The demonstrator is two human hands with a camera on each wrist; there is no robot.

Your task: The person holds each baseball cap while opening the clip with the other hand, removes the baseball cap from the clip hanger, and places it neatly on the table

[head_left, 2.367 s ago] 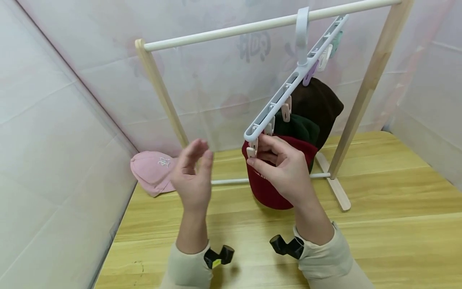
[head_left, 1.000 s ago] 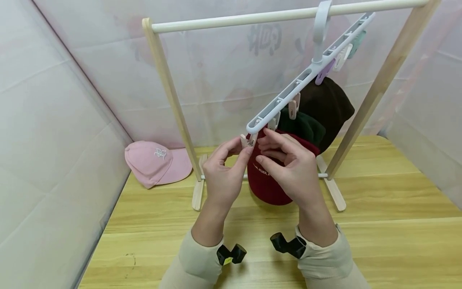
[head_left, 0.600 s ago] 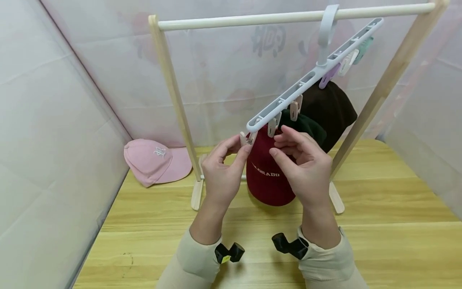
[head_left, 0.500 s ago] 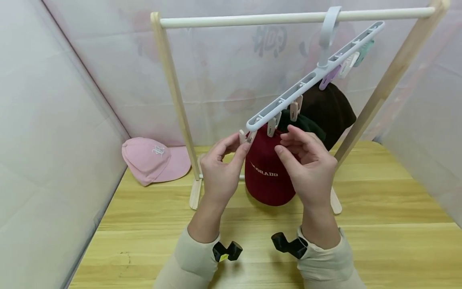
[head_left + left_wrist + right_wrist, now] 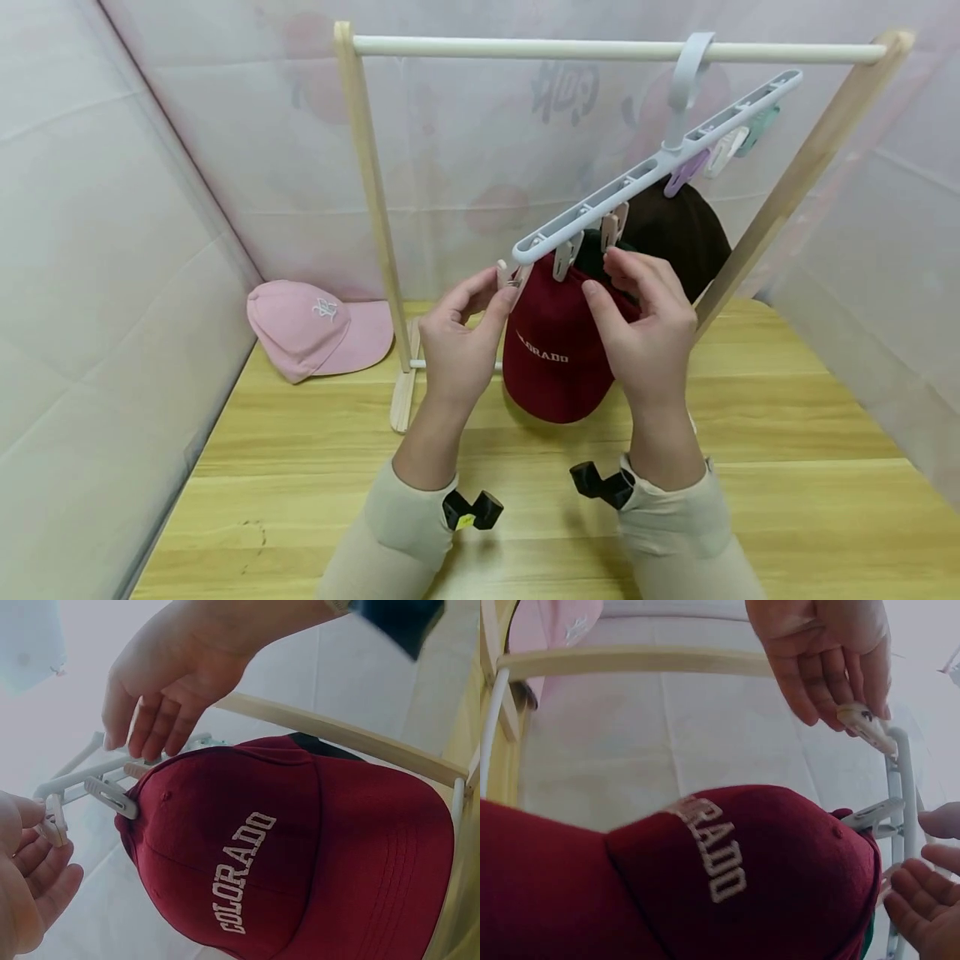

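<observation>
Left hand (image 5: 457, 337) pinching end clip (image 5: 508, 281) on hanger (image 5: 645, 171), just left of red cap (image 5: 551, 350). Cap hanging from next clip (image 5: 111, 797), between my hands. Right hand (image 5: 648, 329) fingers loosely curled, holding nothing, just right of cap crown. Pink cap (image 5: 318, 325) on table (image 5: 750, 500), well left of hanger.

- The cap (image 5: 551, 354) at centre frame was dark red, with white "COLORADO" lettering.
- The cap (image 5: 318, 327) at left was pink with a small white emblem.
- The clip hanger (image 5: 652, 162) at upper right was pale grey-white; its clips were beige, lilac and mint.
- The rack (image 5: 371, 192) was pale wood with a white rail.
- The table (image 5: 787, 500) was yellow wood grain.
- The sleeves (image 5: 405, 533) were beige.
</observation>
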